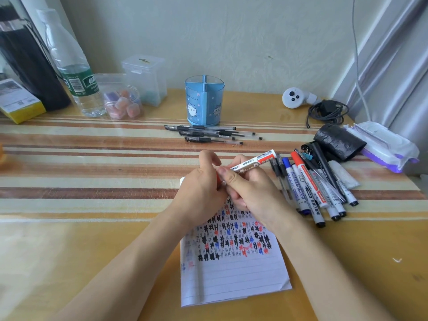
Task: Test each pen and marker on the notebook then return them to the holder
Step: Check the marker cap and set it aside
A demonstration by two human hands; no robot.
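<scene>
Notebook [234, 269] lower centre, page part-filled with hash marks. Above it, right hand [252, 191] closed around red whiteboard marker [252, 163], long axis rising up-right; left hand [201, 184] pinches its red cap end at lower left. Holder [204, 100] stands upper centre, well beyond both hands.

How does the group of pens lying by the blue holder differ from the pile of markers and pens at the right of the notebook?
The pens by the holder are thin, clear-barrelled, black-capped, and lie nearly parallel, side by side, in front of the blue holder. The right-hand pile is larger and mixed: thick white whiteboard markers with red, blue and black caps plus thin pens, fanned out and overlapping. Both groups lie on the table, outside the holder.
</scene>
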